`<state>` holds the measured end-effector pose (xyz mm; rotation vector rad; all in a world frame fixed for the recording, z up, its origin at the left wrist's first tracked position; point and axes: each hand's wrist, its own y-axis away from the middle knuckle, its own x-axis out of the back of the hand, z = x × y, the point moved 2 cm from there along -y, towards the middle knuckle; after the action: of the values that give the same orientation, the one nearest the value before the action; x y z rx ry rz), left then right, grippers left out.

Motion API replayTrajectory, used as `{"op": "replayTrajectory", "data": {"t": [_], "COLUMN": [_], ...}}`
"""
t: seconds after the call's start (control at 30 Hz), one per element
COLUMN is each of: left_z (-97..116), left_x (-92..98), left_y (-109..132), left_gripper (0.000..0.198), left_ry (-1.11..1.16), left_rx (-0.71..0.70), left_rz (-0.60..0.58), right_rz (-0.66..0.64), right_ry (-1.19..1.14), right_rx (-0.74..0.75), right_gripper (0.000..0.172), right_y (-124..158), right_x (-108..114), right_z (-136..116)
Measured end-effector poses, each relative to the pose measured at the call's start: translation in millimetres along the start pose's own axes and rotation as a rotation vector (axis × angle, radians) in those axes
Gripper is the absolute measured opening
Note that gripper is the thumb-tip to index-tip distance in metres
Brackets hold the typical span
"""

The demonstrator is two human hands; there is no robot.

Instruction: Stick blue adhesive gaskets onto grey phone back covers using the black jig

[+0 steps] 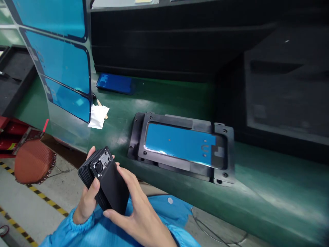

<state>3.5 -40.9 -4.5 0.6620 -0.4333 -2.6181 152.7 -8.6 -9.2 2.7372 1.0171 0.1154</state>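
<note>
A stack of black phone back covers [115,187] is held between my two hands in front of my body, tilted, with the camera cutout of the top cover facing up. My left hand [88,199] wraps the stack's left side, thumb near the camera cutout. On the right, my right hand [140,202] grips the top cover's edges with thumb and fingers. Beyond them on the green table lies a dark metal fixture [177,167], its recess holding a phone-shaped piece with blue film [177,142].
At left hangs a clear sheet of blue-filmed adhesive pieces [61,61]. A blue-covered phone-like piece [114,83] and a white packet [98,116] lie on the green table [259,192]. Black foam panels [159,44] stand behind; a round red stool [33,161] is at lower left.
</note>
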Motion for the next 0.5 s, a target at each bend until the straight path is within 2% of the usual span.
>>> {"op": "replayTrajectory", "data": {"t": [0.27,0.5], "left_z": [-3.1,-3.5], "left_x": [0.7,-2.3], "left_y": [-4.5,-5.4], "left_gripper": [0.074,0.076], "left_ry": [0.103,0.163], "left_rx": [0.005,0.024], "left_rz": [-0.005,0.003], "right_rz": [0.017,0.025], "right_ry": [0.069,0.002], "right_rx": [-0.043,-0.02], "right_gripper": [0.092,0.084], "right_y": [0.6,3.5], "right_x": [-5.6,-2.4], "right_z": [2.0,3.7]}}
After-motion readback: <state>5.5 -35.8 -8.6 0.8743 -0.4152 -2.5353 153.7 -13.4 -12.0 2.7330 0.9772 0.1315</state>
